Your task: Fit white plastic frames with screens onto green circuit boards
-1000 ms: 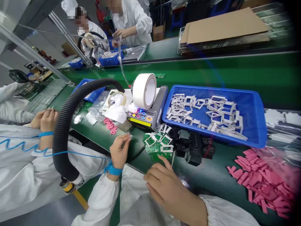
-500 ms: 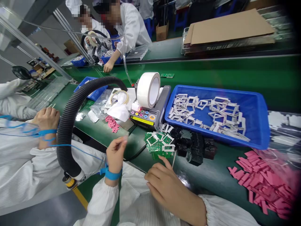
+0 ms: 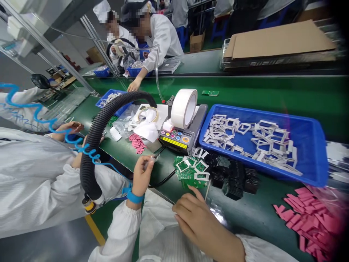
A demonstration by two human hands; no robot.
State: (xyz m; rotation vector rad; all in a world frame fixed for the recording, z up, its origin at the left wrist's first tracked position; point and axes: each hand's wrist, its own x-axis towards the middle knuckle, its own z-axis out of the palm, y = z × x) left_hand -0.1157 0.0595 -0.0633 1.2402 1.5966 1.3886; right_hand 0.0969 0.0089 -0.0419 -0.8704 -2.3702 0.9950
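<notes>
While the view sits shifted slightly right of the previous frame, the left hand (image 3: 142,175), blue wrist strap (image 3: 134,197) on, stays raised over the green-topped workbench (image 3: 253,213), thumb and fingertips pinched shut on a small shiny sliver (image 3: 153,157); too small to identify. The right hand (image 3: 200,225) lies open, fingers loosely curled, its index fingertip (image 3: 198,191) just below a pile of green circuit boards (image 3: 189,178) topped with white rectangular frames (image 3: 201,177). Not gripping anything. A thin pale stick (image 3: 207,190) stands just beside that finger.

Boards sit between a white tape roll (image 3: 184,109) on its grey tape dispenser (image 3: 176,137) and stacks of black ridged pieces (image 3: 231,176). Right of them, a blue plastic tray (image 3: 261,112) holds loose white frames. Pink strips (image 3: 308,222) lie at lower right.

At left, a neighbour's hand (image 3: 69,126) has opened and moved up, with a coiled blue cord (image 3: 65,137) now looping across a black corrugated hose (image 3: 94,153). Upper middle, a co-worker's hand (image 3: 133,86) rests on the far bench edge.
</notes>
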